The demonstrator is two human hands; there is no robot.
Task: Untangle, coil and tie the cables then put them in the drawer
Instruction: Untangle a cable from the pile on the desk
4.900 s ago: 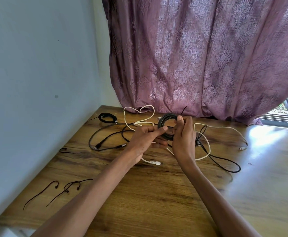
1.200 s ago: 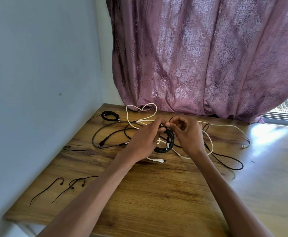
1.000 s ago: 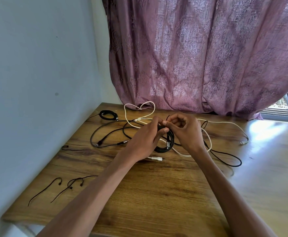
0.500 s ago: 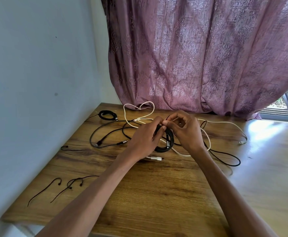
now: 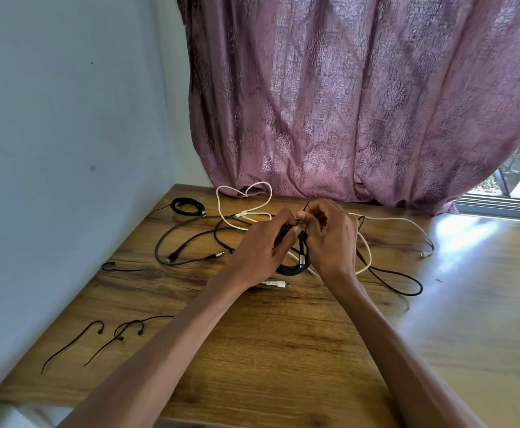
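1. Cables lie in a loose tangle on the bench (image 5: pixel 283 350); one black coil (image 5: pixel 295 267) is held just above it at the centre, between both hands.
2. Left hand (image 5: pixel 258 254) has its fingers curled round the coil's upper left side, gripping the loops together.
3. Right hand (image 5: pixel 329 239) pinches a thin black tie (image 5: pixel 305 208) at the top of the coil, thumb and fingertips pressed together on it.
4. Judged step: tying this coil. Next calls for twisting the tie tight without letting the loops spring apart.
5. White cable (image 5: pixel 243 196) and the other black ones are still uncoiled; one small tied coil (image 5: pixel 187 206) sits at far left.
6. Spare ties (image 5: pixel 98 335) lie near the front left edge.
7. Bench is wood-grain, set against a pale wall (image 5: pixel 67 118) with a mauve curtain (image 5: pixel 345 103) behind. No drawer in view.
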